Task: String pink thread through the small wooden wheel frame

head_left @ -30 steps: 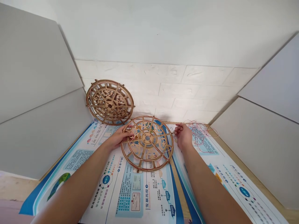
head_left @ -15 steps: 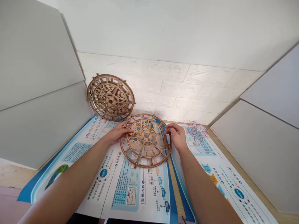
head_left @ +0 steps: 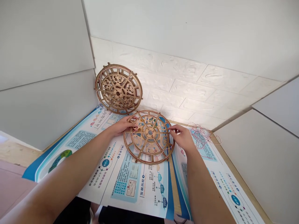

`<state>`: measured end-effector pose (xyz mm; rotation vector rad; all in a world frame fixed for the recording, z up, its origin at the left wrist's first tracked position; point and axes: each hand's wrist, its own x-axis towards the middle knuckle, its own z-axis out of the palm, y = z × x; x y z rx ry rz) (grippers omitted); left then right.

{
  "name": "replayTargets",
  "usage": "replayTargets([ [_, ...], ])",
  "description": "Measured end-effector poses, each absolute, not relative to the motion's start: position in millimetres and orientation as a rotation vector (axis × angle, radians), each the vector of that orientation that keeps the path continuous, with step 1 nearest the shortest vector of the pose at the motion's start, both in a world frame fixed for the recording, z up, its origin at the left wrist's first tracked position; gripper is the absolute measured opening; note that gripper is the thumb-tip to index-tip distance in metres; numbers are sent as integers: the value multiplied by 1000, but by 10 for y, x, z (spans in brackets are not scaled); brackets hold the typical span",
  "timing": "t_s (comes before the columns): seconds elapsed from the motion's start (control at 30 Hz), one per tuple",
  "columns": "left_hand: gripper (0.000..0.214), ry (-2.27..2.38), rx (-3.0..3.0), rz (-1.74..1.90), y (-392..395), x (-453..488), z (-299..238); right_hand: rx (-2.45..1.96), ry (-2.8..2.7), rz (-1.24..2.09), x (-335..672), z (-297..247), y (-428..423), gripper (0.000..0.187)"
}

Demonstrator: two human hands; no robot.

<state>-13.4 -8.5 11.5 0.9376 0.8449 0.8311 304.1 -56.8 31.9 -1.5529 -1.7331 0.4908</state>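
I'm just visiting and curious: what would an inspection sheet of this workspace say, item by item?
Surface: wooden table, largely covered by printed sheets.
Job's things: openwork wheel at the hands; similar round piece tilted at back left.
Clutter: tangle of thin pinkish strands toward the back right.
Grip: left hand holds the wheel's left rim; right hand is at its right rim, pinch unclear.
Cables: strands also on the wheel; thread or wire, cannot tell.
Surroundings: pale wall behind, grey panels either side.
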Motion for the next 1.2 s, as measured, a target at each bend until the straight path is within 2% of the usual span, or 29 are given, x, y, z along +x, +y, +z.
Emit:
replayTargets([
  [0.17, 52, 837, 932, 833, -64, -142, 81, -1565, -1800, 594, 3092, 335, -565, 31],
  [0.83, 50, 829, 950, 852, -64, -157, 85, -1607, -1778, 469, 3113, 184, -464, 42],
  [0.93, 50, 840, 953, 848, -76, -159, 101, -1611, -1657, 475, 3101, 169, -461, 47],
  [1.2, 48, 811, 939, 855, -99, -159, 155, -1687, -1060, 324, 3114, 152, -410, 34],
])
